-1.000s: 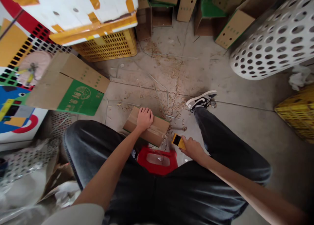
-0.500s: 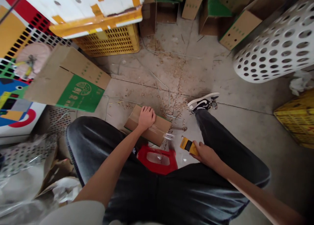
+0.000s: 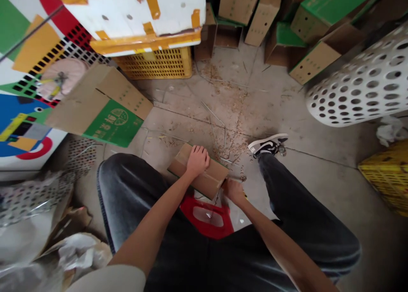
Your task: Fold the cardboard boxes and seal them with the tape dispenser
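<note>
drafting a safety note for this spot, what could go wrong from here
The right hand is close against the end of the small cardboard box and might scrape its edge. If the left hand eased off its top, the box might slide. Brown bits scattered near the shoe could make footing slippery.

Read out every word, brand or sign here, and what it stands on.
No words can be read for certain.
Left box: white characters, round slice logo; characters too blurred.
Top-right box: white print, too blurred.
Shoe: pale swoosh, no legible letters.
Box under the left hand: nothing legible.
</note>
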Tool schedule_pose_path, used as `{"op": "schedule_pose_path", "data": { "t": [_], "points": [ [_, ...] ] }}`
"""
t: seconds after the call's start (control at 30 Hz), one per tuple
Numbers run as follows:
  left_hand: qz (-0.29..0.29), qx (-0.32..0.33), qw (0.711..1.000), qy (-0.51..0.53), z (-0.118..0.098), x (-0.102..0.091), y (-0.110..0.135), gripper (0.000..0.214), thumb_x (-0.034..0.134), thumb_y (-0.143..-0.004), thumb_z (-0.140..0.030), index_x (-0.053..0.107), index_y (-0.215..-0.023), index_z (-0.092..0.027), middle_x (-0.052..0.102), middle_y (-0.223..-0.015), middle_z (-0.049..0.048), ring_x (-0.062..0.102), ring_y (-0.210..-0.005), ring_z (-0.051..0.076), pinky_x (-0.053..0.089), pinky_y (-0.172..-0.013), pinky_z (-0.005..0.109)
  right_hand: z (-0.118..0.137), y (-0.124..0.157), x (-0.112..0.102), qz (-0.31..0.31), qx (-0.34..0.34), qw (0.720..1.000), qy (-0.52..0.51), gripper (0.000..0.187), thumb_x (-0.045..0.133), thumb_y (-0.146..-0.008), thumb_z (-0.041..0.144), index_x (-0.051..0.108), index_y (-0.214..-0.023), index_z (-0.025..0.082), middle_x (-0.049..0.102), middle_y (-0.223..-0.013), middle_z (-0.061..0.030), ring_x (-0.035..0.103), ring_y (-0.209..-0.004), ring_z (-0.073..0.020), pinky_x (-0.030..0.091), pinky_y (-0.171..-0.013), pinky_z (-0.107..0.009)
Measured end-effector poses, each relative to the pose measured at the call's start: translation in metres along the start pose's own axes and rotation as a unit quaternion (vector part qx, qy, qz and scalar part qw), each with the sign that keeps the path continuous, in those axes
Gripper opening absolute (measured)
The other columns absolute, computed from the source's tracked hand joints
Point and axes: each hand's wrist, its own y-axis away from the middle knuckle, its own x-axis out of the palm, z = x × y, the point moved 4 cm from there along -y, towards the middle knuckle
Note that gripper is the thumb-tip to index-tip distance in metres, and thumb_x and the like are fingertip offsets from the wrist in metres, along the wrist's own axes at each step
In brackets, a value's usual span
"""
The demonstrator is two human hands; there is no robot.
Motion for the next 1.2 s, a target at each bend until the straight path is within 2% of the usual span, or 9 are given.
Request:
{"op": "schedule_pose_path", "data": {
  "t": [0.1,0.23,0.4,0.53,0.6,0.7,0.83,0.97,1.2],
  "points": [
    [-0.005,0.006,1.000,0.010,0.001,0.002,0.001,0.032,0.037,-0.101,-0.026,0.066,-0.094,-0.012,0.064,-0.099,0.0154,0.054,-0.101,0.029,0.037,-0.103,0.045,-0.036,0.026,-0.039,0.000,0.050,0.997,0.057,0.046,0.070,-0.085,0.029,0.058,-0.121,0.003,0.072,-0.101,-0.0273,0.072,-0.096,-0.0395,0.052,-0.078,-0.045],
    [-0.009,0.004,1.000,0.026,0.003,0.003,0.000,0.035,0.035,-0.102,-0.026,0.067,-0.095,-0.012,0.065,-0.100,0.0165,0.056,-0.104,0.028,0.037,-0.105,0.046,-0.061,0.050,-0.132,-0.062,0.079,0.991,0.092,0.055,0.065,-0.086,0.054,0.059,-0.118,0.010,0.071,-0.104,-0.0246,0.070,-0.101,-0.0419,0.050,-0.079,-0.045],
    [0.011,0.056,0.998,0.013,-0.003,-0.016,0.002,0.041,0.031,-0.103,-0.028,0.066,-0.112,-0.008,0.066,-0.116,0.0189,0.057,-0.119,0.029,0.032,-0.116,0.050,-0.040,0.042,-0.212,-0.163,0.014,0.970,-0.178,0.062,0.064,-0.082,0.068,0.056,-0.115,0.016,0.072,-0.104,-0.0160,0.070,-0.091,-0.0286,0.050,-0.074,-0.034],
    [0.010,0.127,0.992,-0.016,-0.040,-0.033,0.048,0.057,0.040,-0.100,-0.035,0.046,-0.146,-0.002,0.034,-0.161,0.0241,0.024,-0.154,0.034,0.018,-0.126,0.051,-0.013,0.026,-0.222,-0.258,0.025,0.913,-0.315,0.064,0.070,-0.078,0.062,0.053,-0.118,0.015,0.072,-0.109,-0.0153,0.069,-0.094,-0.0266,0.050,-0.076,-0.033],
    [0.027,0.032,0.999,-0.027,-0.058,-0.028,0.083,0.084,0.049,-0.094,-0.051,0.028,-0.156,0.002,0.017,-0.166,0.0293,0.011,-0.156,0.044,0.015,-0.124,0.062,-0.001,0.022,-0.220,-0.269,0.023,0.901,-0.339,0.065,0.071,-0.078,0.060,0.052,-0.120,0.015,0.071,-0.111,-0.0153,0.069,-0.097,-0.0271,0.050,-0.079,-0.034],
    [0.098,-0.060,0.993,-0.012,-0.087,-0.009,0.123,0.110,0.051,-0.084,-0.073,0.021,-0.159,0.002,0.013,-0.166,0.0318,0.002,-0.154,0.052,0.010,-0.120,0.073,0.008,0.022,-0.221,-0.276,0.031,0.893,-0.354,0.061,0.070,-0.081,0.057,0.053,-0.121,0.014,0.071,-0.113,-0.0172,0.069,-0.102,-0.0276,0.049,-0.082,-0.033],
    [0.123,-0.079,0.989,-0.024,-0.105,0.004,0.121,0.101,0.057,-0.087,-0.060,0.021,-0.161,-0.002,0.015,-0.167,0.0285,-0.002,-0.155,0.049,0.003,-0.123,0.071,0.010,0.025,-0.225,-0.283,0.045,0.888,-0.358,0.062,0.069,-0.081,0.057,0.054,-0.122,0.013,0.072,-0.115,-0.0181,0.069,-0.105,-0.0292,0.049,-0.084,-0.034],
    [0.104,-0.041,0.993,-0.025,-0.072,-0.014,0.079,0.083,0.053,-0.092,-0.047,0.024,-0.162,-0.013,0.015,-0.169,0.0217,0.003,-0.156,0.046,0.007,-0.122,0.072,0.007,0.024,-0.226,-0.282,0.048,0.885,-0.368,0.059,0.067,-0.081,0.056,0.055,-0.121,0.014,0.073,-0.111,-0.0178,0.071,-0.101,-0.0300,0.051,-0.080,-0.035],
    [0.164,-0.021,0.986,0.005,0.035,-0.077,-0.002,0.072,0.045,-0.092,-0.027,0.026,-0.161,-0.027,0.026,-0.169,0.0078,0.024,-0.153,0.037,0.026,-0.121,0.062,-0.004,0.004,-0.226,-0.324,0.053,0.871,-0.366,0.054,0.064,-0.081,0.060,0.057,-0.113,0.017,0.076,-0.100,-0.0160,0.073,-0.095,-0.0321,0.050,-0.077,-0.037]
  ]
}}
